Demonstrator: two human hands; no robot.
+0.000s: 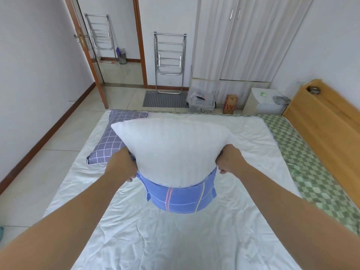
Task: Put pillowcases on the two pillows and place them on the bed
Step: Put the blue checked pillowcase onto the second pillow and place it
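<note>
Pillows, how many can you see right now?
2. A white pillow held above the bed, partly in a blue pillowcase; a purple-grid cased pillow lies behind it, partly hidden.

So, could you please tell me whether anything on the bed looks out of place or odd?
Nothing looks damaged or spilled. The white pillow is only partly inside the blue pillowcase, which both hands, left and right, grip at its opening. The finished purple pillow lies askew near the far corner, and the sheet is wrinkled.

Two bare forearms, no sleeves or jewellery.
</note>
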